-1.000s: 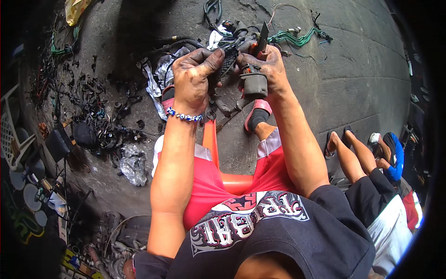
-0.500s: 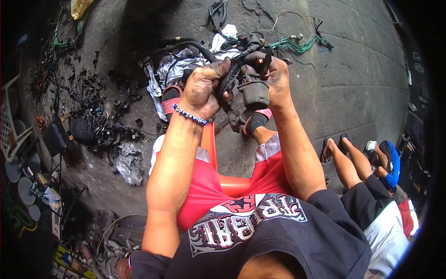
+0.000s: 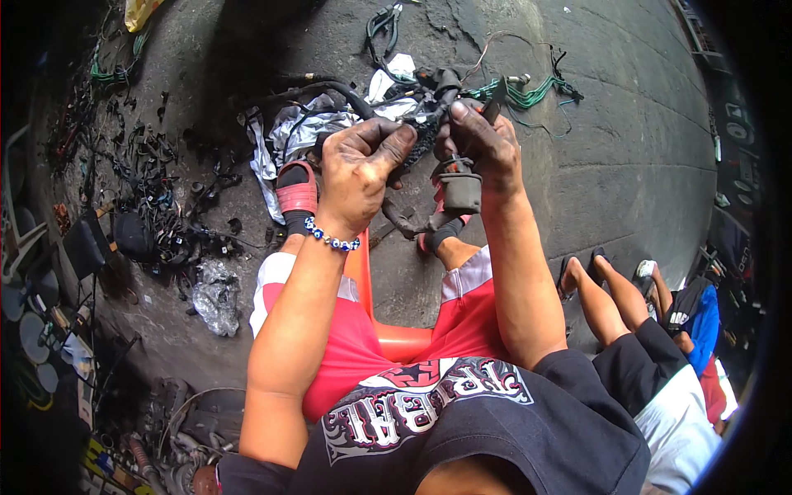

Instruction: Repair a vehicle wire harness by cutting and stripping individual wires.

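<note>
Outdoor scrap-stripping yard, bare grey concrete floor (image 3: 627, 165), heaps of black tangled wire scraps (image 3: 157, 223), loose green wire bundle (image 3: 528, 91), crumpled silver foil (image 3: 280, 136)

right: bare concrete floor (image 3: 627, 165), open | left: scrap pile (image 3: 157, 223) crowds | ahead: wire tangle (image 3: 396, 99)

connector (image 3: 460, 188): dull grey plastic | wires (image 3: 528, 92): green plastic-coated | floor (image 3: 627, 148): rough matt concrete | stool (image 3: 388, 330): glossy orange plastic
</note>
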Demonstrator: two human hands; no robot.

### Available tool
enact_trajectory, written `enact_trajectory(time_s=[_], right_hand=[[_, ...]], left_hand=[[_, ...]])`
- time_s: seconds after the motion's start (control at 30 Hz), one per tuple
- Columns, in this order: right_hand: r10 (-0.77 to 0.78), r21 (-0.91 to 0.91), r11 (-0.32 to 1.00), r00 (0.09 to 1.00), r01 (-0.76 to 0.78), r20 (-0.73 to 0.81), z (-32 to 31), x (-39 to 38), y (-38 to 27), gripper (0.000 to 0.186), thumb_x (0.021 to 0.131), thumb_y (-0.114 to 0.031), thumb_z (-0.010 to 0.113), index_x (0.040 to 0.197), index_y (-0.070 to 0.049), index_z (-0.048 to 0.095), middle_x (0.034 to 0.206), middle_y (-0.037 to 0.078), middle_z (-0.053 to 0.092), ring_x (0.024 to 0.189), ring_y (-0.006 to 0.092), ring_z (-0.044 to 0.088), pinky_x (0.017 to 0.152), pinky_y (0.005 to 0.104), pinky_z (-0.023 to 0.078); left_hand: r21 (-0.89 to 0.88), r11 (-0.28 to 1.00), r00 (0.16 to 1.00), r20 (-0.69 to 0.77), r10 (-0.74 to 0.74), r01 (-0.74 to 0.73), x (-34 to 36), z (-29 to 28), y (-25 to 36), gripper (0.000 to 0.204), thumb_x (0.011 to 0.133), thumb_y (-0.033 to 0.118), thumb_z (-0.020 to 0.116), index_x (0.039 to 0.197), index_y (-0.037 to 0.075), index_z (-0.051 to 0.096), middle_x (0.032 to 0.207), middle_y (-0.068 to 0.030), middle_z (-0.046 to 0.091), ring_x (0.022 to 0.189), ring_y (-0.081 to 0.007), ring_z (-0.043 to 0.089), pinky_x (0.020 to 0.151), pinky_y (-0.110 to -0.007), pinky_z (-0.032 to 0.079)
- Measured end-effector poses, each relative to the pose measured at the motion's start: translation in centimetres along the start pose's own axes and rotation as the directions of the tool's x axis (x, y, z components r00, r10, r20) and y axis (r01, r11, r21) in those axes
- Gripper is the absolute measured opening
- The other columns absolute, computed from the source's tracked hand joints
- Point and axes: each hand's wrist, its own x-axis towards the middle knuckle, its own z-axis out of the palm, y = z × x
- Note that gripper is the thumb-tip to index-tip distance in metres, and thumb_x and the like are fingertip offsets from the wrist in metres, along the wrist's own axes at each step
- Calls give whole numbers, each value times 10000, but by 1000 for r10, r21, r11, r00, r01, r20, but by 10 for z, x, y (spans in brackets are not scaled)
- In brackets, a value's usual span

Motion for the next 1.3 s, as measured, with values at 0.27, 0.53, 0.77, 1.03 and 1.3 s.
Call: enact_trajectory(time_s=[0.27,0.53,0.77,1.03,1.3], right_hand=[[111,-13,994,994,-111,-14,-1,3,-7,127,753,-179,650,733,-76,578,586,-37,504,495,56,441,467,202,347],[88,-65,994,994,-92,-58,-4,2,-5,142,715,-160,703,747,-82,589,657,-25,556,541,61,482,501,202,367],[55,3,998,998,-55,-29,3,-1,-4,147,714,-132,702,768,-62,585,667,-21,560,574,63,501,538,190,382],[87,-228,971,995,-75,43,-3,4,-11,136,712,-106,681,779,-56,574,694,1,584,581,71,534,536,192,421],[130,231,966,991,-117,-42,-22,9,-1,87,749,-71,607,773,-8,551,589,59,542,480,140,528,454,248,447]], left_hand=[[31,999,997,66,-29,27,-3,7,4,188,831,179,591,811,-5,624,645,-7,586,506,-42,489,446,-185,366],[95,995,982,184,-46,29,-5,4,10,177,731,120,641,822,-31,615,718,-56,626,630,-67,551,569,-212,437],[195,971,987,108,119,-138,-3,8,4,157,708,87,649,796,-40,623,702,-52,635,614,-65,554,564,-214,448],[217,975,994,108,29,-52,-3,-1,-1,195,716,95,650,858,-34,617,769,-60,636,670,-82,557,642,-217,454],[271,962,977,207,-48,-10,12,-19,-10,297,735,28,591,1027,-24,576,957,-73,606,881,-131,550,820,-253,424]])
